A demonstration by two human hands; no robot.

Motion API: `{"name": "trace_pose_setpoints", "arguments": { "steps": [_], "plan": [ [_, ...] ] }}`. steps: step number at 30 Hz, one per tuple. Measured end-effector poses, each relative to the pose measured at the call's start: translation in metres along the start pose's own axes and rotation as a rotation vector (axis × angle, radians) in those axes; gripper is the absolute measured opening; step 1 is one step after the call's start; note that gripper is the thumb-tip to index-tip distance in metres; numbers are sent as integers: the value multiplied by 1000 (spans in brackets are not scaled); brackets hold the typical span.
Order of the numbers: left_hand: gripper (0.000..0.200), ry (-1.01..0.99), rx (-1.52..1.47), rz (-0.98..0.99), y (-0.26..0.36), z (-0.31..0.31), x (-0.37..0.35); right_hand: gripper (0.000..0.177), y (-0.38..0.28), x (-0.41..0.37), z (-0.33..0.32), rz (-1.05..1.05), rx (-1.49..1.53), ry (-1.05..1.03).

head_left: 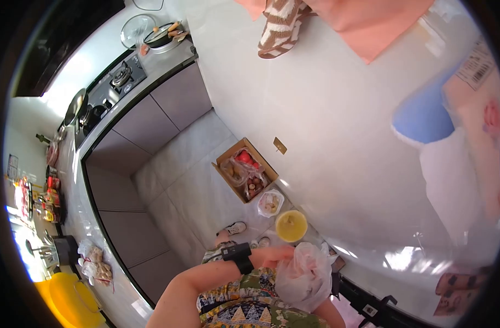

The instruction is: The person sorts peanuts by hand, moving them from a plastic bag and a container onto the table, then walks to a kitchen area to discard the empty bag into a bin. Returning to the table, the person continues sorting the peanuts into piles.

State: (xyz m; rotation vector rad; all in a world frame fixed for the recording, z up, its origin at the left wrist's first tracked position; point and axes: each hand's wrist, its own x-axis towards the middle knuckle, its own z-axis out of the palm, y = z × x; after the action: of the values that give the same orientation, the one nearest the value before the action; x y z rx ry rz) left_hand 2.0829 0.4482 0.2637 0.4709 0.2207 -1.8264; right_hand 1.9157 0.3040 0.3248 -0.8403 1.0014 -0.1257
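- Nearest, at six o'clock, the left hand [277, 255] pinches the gathered top of a thin plastic bag [304, 280], so it hangs bunched against the patterned shirt [244, 309].
- The right hand is hidden behind the bag, so I cannot tell its grip.
- At twelve o'clock from the bag, a yellow bowl [291, 226] stands on the floor.
- Farther, at eleven o'clock, a cardboard box [261, 157] keeps bagged produce together by the wall.

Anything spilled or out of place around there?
No spill shows. Oddest: food sits on the floor by the wall, a cardboard box of bagged produce, a bag, a yellow bowl.
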Motion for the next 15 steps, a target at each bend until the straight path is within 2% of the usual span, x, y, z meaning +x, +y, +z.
{"name": "trace_pose_setpoints", "arguments": {
  "steps": [2, 3, 5, 6, 8, 15],
  "plan": [
    [50, -163, -17, 136, 10, 1, -16, 40, 2, 3, 6, 34, 66, -9],
    [50, -159, -9, 115, 16, 5, -24, 40, 5, 0, 0, 50, 105, -14],
    [40, -66, 129, 217, 33, 24, -45, 41, 20, -7, 0, 78, 195, -15],
    [40, -65, 143, 186, 38, 21, -50, 42, 22, -6, 9, 88, 243, -16],
    [34, 42, 239, 249, 50, 9, -59, 43, 30, -8, 19, 101, 330, -23],
    [25, 102, 461, 301, 79, -6, -121, 46, 66, -24, 25, 134, 565, -79]
  ]
}}
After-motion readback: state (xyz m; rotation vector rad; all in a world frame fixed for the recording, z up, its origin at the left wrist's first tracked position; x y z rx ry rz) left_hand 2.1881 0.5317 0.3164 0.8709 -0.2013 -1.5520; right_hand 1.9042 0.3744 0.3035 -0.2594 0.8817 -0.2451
